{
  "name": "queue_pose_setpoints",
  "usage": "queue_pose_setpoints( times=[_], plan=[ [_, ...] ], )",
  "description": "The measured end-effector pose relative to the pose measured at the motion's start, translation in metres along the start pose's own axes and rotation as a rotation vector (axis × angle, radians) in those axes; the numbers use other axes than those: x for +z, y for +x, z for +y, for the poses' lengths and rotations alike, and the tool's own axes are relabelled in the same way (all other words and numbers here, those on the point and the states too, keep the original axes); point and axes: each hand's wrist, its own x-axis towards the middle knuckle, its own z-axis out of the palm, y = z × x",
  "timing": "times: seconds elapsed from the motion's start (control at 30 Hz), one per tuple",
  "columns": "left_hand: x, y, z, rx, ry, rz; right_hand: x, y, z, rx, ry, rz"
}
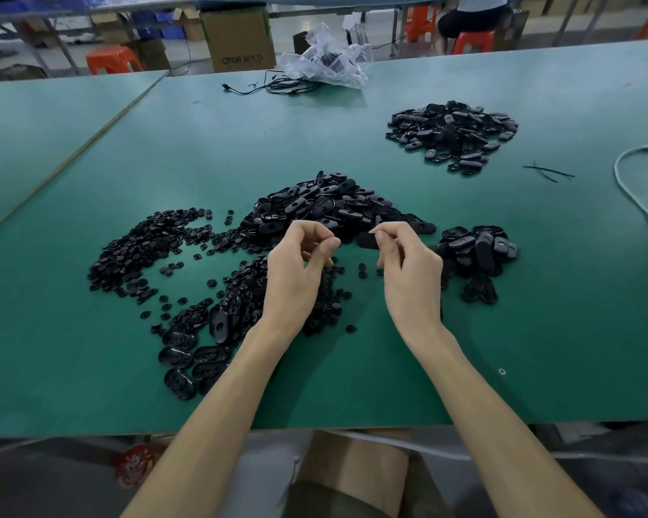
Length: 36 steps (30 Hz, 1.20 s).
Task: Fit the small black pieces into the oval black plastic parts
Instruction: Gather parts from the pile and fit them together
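My right hand [408, 271] pinches one oval black part [366, 241] above the green table [539, 330]. My left hand [296, 271] is raised beside it with fingers curled and thumb against fingertips; whether a small piece sits between them is hidden. Small round black pieces [143, 248] are spread at the left and under my hands. A big heap of oval parts [326, 207] lies just beyond my hands. More ovals lie at the near left [191, 353], at the right [479, 248] and far right [453, 132].
A crumpled clear plastic bag [326, 57] and a black cable [274, 86] lie at the table's far edge. Black ties [547, 172] and a white cable [636, 188] lie at the right. Cardboard boxes, orange stools and a seated person are beyond the table.
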Motion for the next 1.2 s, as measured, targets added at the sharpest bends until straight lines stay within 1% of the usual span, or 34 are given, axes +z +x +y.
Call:
queue_pose_setpoints(
  times=[0.2,0.43,0.57,0.73,0.93,1.07,1.2],
  plan=[
    [-0.0015,-0.0011,0.0068,0.043,-0.073,0.052,0.0024,0.0008,0.0012,-0.027,0.007,-0.028],
    [0.0,-0.0036,0.0072,0.061,-0.063,0.026,0.0026,0.001,0.0038,-0.077,0.041,-0.074],
    [-0.0007,-0.0031,0.0063,0.035,-0.078,0.013,0.0027,0.0006,0.004,-0.084,0.038,-0.076],
    [-0.0009,-0.0033,0.006,0.032,-0.09,0.005,0.0032,0.0008,0.0033,-0.073,0.047,-0.098],
    [-0.001,-0.0023,0.0049,0.058,-0.025,-0.002,0.0022,0.0013,0.0025,-0.038,0.061,-0.101],
    [-0.0015,-0.003,0.0043,0.021,-0.069,-0.015,0.0022,0.0007,0.0031,-0.004,0.057,-0.101],
    [-0.0023,-0.0028,0.0037,0.003,-0.104,-0.012,0.0013,0.0007,0.003,0.048,0.113,-0.085]
  ],
)
